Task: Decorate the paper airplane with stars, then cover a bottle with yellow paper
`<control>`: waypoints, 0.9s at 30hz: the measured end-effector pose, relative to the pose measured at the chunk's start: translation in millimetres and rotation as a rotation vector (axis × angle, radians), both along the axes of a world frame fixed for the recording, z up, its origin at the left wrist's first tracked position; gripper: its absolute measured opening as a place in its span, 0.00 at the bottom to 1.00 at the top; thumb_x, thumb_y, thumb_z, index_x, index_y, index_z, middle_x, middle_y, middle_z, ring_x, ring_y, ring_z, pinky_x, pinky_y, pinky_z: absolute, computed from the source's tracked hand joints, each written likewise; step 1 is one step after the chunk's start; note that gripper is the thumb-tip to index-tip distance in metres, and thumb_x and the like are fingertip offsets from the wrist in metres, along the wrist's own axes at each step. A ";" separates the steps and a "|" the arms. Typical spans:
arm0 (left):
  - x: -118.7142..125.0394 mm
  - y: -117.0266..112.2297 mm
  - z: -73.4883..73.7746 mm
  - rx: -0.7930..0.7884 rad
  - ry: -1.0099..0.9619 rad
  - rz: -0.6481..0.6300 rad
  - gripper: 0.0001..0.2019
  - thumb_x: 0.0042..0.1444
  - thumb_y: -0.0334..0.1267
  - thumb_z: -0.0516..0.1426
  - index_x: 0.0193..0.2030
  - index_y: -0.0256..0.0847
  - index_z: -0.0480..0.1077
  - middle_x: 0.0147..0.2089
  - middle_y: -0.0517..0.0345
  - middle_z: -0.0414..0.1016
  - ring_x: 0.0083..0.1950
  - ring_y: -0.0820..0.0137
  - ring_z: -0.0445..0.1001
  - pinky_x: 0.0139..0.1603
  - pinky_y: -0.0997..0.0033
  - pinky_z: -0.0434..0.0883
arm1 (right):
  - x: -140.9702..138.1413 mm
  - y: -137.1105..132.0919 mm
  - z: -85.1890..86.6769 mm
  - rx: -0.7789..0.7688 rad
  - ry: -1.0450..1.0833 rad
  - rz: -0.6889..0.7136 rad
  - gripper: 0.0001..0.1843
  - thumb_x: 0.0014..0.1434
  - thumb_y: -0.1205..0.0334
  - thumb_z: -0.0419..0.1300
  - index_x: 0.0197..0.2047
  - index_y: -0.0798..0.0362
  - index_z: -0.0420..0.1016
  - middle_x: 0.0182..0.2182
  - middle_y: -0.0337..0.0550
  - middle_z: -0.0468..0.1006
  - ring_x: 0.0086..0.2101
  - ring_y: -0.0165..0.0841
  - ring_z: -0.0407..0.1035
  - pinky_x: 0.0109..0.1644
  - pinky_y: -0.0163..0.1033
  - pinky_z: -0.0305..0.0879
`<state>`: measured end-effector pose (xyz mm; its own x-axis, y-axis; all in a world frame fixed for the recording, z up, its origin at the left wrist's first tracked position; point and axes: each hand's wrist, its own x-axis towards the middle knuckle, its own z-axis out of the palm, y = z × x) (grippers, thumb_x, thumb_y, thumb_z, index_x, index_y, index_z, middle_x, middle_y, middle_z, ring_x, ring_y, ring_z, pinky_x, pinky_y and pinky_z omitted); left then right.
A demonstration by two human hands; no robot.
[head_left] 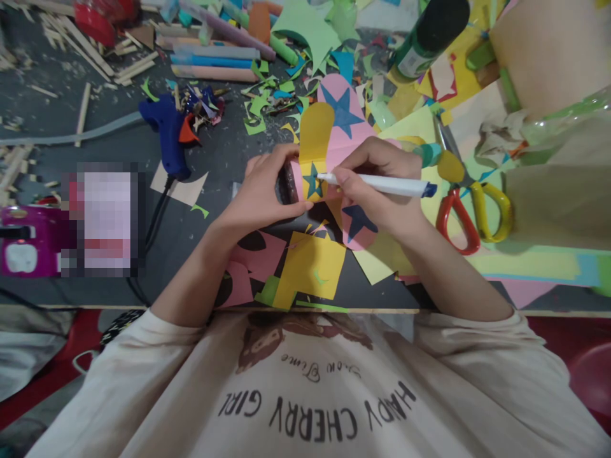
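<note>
left grip [265, 187] holding paper craft [316, 127] by left side | right grip [382, 159] holding marker [398, 185], tip at star [312, 189]

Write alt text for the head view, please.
A person's right hand holds a white marker to a blue star on a yellow paper piece steadied by the left hand; scissors, a glue gun and paper scraps lie around.

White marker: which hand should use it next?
Probably the right hand: it holds the marker, tip at the star on the yellow paper. The left hand, thumb by the paper's edge, could steady it.
</note>
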<state>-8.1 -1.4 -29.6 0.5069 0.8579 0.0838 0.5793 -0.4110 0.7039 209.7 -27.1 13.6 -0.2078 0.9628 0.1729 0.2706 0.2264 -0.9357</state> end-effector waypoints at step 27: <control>1.6 -0.5 5.2 -0.025 -0.014 0.003 0.32 0.51 0.52 0.67 0.59 0.52 0.61 0.59 0.53 0.74 0.61 0.51 0.72 0.64 0.49 0.65 | -2.5 1.4 5.6 -0.006 -0.026 -0.042 0.18 0.57 0.46 0.67 0.23 0.45 0.69 0.20 0.36 0.74 0.20 0.32 0.65 0.24 0.40 0.63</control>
<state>-6.5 -1.9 -24.3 0.5028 0.8616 0.0692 0.5709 -0.3911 0.7219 207.2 -25.7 19.2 -0.1721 0.9716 0.1625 0.3042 0.2093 -0.9293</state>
